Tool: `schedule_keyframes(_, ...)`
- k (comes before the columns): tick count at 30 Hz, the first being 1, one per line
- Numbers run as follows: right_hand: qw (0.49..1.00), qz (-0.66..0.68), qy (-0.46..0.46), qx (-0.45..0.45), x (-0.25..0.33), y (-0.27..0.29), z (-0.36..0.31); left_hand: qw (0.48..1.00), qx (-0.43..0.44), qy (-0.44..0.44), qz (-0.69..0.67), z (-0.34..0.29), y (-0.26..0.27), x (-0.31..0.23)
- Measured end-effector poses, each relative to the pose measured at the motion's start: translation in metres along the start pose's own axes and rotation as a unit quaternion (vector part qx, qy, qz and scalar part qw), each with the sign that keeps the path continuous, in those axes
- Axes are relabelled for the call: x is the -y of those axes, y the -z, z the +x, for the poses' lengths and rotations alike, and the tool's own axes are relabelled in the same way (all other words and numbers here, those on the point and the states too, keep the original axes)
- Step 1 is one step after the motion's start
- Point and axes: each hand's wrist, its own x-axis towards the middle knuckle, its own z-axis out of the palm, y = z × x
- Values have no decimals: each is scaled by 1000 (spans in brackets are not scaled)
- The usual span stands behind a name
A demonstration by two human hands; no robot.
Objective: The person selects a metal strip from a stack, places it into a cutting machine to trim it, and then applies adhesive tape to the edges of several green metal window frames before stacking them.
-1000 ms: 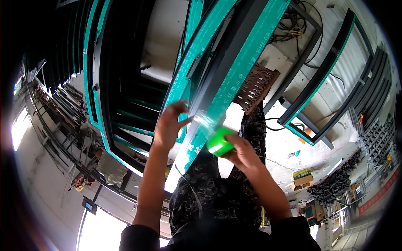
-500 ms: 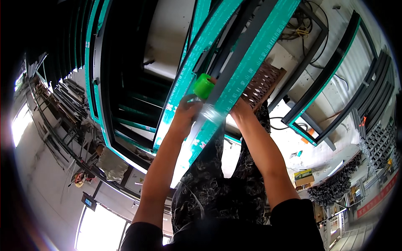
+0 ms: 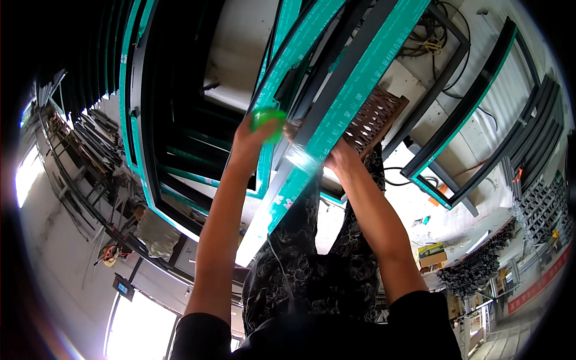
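A long dark bar (image 3: 372, 66) with green printed film on its face runs slantwise in front of me. A band of clear wrap (image 3: 302, 158) goes round it near its lower part. My left hand (image 3: 249, 141), just left of the bar, is closed round a bright green tape roll (image 3: 268, 123), slightly blurred by motion. My right hand (image 3: 339, 155) grips the bar from its right side and underneath. Most of its fingers are hidden behind the bar, though fingertips seem to show at the left edge.
More green-filmed frames (image 3: 135, 120) stand on the left. A brown perforated stool (image 3: 375, 120) is beyond my right hand. To the right lies a dark green-edged frame (image 3: 462, 120), with coiled cables (image 3: 429, 39) behind it. A small carton (image 3: 432, 255) sits farther right.
My left hand has carried the green tape roll away from the bar, to the left and slightly up. The right hand stays by the bar, while a neighbouring green-filmed piece has shifted.
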Motion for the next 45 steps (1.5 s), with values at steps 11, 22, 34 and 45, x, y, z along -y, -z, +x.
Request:
schedule_keyframes(11, 841, -302, 318, -317, -39, -15, -79, 998, 0, -69, -4, -62, -53, 40)
schedule_keyframes(22, 950, -215, 190, -123, -29, -20, -77, 922, 56, -224, 310, -52, -62, 49)
schedule_keyframes(34, 867, -338, 209, -301, -35, 11, -96, 909, -92, -103, 393, 0, -77, 91)
schedule_keyframes(45, 948, -166, 190, -194, -68, -69, -140, 863, -169, -133, 458, 0, -88, 102)
